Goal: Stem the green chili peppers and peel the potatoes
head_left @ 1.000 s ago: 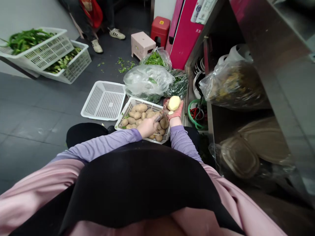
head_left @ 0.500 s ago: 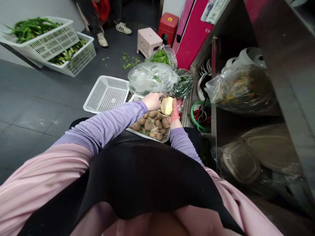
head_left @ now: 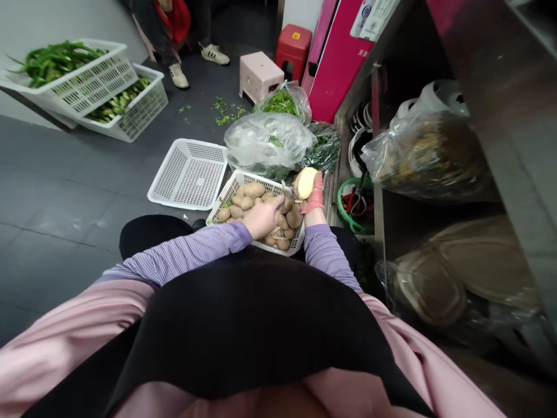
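Observation:
A partly peeled potato point(head_left: 306, 183), pale yellow with brown skin left on its lower left side, is tilted up in my right hand point(head_left: 316, 196). Something pinkish-red covers that hand's palm and fingers. My left hand point(head_left: 264, 218) is closed around what looks like a peeler point(head_left: 284, 189), whose end points up beside the potato without plainly touching it; the grip is partly hidden. Below both hands, unpeeled potatoes point(head_left: 253, 190) and strips of peel lie in a white plastic basket point(head_left: 214, 213).
An unfilled white basket point(head_left: 162, 194) stands to the left. Beyond are bagged greens point(head_left: 270, 139), a pink stool point(head_left: 261, 72) and a red stool point(head_left: 294, 49). Slanted vegetable baskets point(head_left: 126, 130) and a seated person's legs are further back. Metal shelving point(head_left: 378, 244) borders the right.
My left hand with the peeler has moved down and toward me, off the potato's far side. My right hand has tilted the potato and shifted it slightly right.

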A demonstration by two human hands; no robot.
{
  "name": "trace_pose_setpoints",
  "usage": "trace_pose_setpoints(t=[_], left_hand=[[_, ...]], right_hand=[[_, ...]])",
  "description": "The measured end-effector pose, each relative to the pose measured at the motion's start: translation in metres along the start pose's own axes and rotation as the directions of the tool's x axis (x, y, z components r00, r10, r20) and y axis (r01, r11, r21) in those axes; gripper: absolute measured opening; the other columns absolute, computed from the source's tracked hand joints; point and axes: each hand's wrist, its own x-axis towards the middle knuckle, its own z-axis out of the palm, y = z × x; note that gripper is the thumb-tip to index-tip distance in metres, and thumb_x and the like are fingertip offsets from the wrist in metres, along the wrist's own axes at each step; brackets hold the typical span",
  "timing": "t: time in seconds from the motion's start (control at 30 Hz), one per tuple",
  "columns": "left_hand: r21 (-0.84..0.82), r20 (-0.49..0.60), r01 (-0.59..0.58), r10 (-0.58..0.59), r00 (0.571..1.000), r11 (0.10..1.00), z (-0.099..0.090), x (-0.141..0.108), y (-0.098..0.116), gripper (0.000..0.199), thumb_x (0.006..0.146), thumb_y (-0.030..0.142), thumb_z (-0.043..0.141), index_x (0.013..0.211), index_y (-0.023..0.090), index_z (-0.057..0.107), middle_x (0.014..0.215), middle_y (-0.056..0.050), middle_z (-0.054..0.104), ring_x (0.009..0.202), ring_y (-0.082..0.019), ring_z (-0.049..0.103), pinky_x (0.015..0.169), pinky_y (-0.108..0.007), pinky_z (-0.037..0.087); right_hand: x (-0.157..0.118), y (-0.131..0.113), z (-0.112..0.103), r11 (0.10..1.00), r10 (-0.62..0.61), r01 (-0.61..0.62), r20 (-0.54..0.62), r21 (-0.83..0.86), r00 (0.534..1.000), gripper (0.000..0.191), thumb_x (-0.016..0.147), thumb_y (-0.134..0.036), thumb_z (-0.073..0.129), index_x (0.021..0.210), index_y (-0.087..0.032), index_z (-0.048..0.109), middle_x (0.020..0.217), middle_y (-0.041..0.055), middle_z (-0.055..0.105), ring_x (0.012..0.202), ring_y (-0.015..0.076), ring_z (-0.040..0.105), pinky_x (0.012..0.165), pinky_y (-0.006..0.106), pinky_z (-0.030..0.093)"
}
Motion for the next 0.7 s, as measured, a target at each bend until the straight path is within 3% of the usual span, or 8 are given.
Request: trace_pose_setpoints(t=[0.1,0.2,0.27,0.37,0.43,0.5,0.7], left_hand=[[-0.063,-0.141,-0.014,0.005,0.99,0.998,-0.027,0.038,0.002,0.053,0.101,0.019,0.047,0.154,0.02,0.048,0.127,-0.011,0.07,0.116,-0.026,0.067,0.103,-0.035,0.05],[-0.079,-0.099,0.011,-0.019,0.995,0.997,-0.033,0.058,0.008,0.051,0.1,0.018,0.049,0.151,0.019,0.051,0.126,-0.011,0.071,0.116,-0.024,0.068,0.103,-0.032,0.048],[-0.061,-0.081,0.063,-0.068,0.994,0.996,-0.019,0.047,0.01,0.057,0.102,0.022,0.046,0.158,0.019,0.04,0.119,-0.013,0.073,0.109,-0.026,0.071,0.099,-0.034,0.05],[-0.019,-0.055,0.101,-0.101,0.993,0.995,0.011,0.011,0.009,0.062,0.104,0.025,0.041,0.164,0.019,0.027,0.114,-0.014,0.073,0.101,-0.028,0.072,0.095,-0.038,0.053],[0.002,0.012,0.061,-0.061,0.998,0.998,0.022,-0.011,0.006,0.06,0.103,0.025,0.043,0.162,0.022,0.034,0.118,-0.014,0.071,0.102,-0.028,0.072,0.095,-0.038,0.053],[0.008,0.07,0.013,-0.014,0.997,1.0,0.023,-0.021,0.002,0.057,0.1,0.024,0.048,0.157,0.025,0.043,0.121,-0.013,0.071,0.103,-0.028,0.071,0.095,-0.038,0.053],[-0.018,-0.115,0.038,-0.04,0.993,0.999,-0.001,0.018,0.0,0.06,0.104,0.028,0.043,0.163,0.022,0.032,0.117,-0.014,0.072,0.107,-0.027,0.07,0.099,-0.037,0.051]], right_hand=[[-0.014,0.003,0.006,1.0,0.014,-0.015,0.064,0.01,0.998,0.047,0.091,-0.062,0.06,0.108,-0.018,0.069,0.079,0.0007,0.076,0.074,0.0161,0.073,0.074,0.033,0.065],[-0.027,0.007,0.013,0.996,0.054,-0.062,0.126,0.061,0.991,0.047,0.094,-0.061,0.055,0.107,-0.018,0.069,0.079,0.0009,0.076,0.077,0.0168,0.074,0.075,0.034,0.065],[-0.03,0.007,0.015,0.992,0.059,-0.076,0.158,0.103,0.986,0.046,0.095,-0.06,0.053,0.105,-0.019,0.07,0.079,0.0011,0.076,0.076,0.0161,0.074,0.073,0.032,0.065],[-0.028,0.004,0.014,0.986,0.089,-0.106,0.129,0.129,0.988,0.046,0.094,-0.062,0.054,0.1,-0.019,0.07,0.075,0.0012,0.074,0.067,0.0153,0.071,0.07,0.031,0.065],[-0.024,0.003,0.012,0.984,0.125,-0.133,0.072,0.118,0.989,0.051,0.092,-0.067,0.054,0.097,-0.019,0.069,0.072,0.0009,0.073,0.061,0.0152,0.068,0.067,0.032,0.064],[-0.021,0.002,0.01,0.983,0.149,-0.155,0.064,0.095,0.987,0.056,0.092,-0.072,0.049,0.095,-0.019,0.068,0.071,0.0012,0.072,0.06,0.0153,0.067,0.065,0.032,0.064],[-0.016,0.002,0.01,0.989,0.112,-0.119,0.079,0.085,0.991,0.055,0.094,-0.072,0.044,0.096,-0.022,0.068,0.073,-0.0001,0.072,0.063,0.0151,0.067,0.062,0.031,0.061]])
